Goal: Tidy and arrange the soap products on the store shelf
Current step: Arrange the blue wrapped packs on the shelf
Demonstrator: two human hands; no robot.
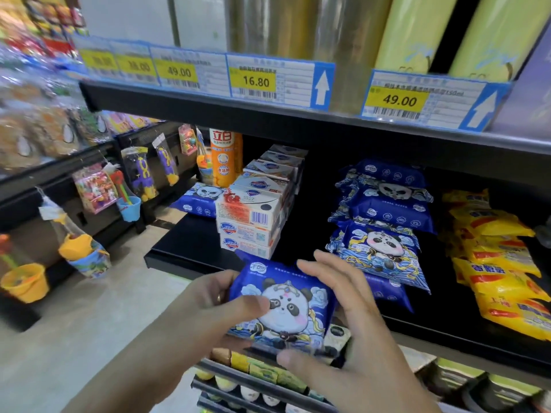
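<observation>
Panda soap pack (283,305) is sitting low in the centre of the frame, off the black shelf (185,251). I am pinching its left edge with my left hand (220,305) and cradling its right and bottom edges in my right hand (351,332). It is looking light, soft and slippery in its film, so I am gripping the edges. Boxed soaps (253,213) are stacking mid-frame, with more packs to the right.

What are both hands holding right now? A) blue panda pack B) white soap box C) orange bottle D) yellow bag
A: the left hand and right hand grip the blue panda pack in front of the shelf edge.
</observation>
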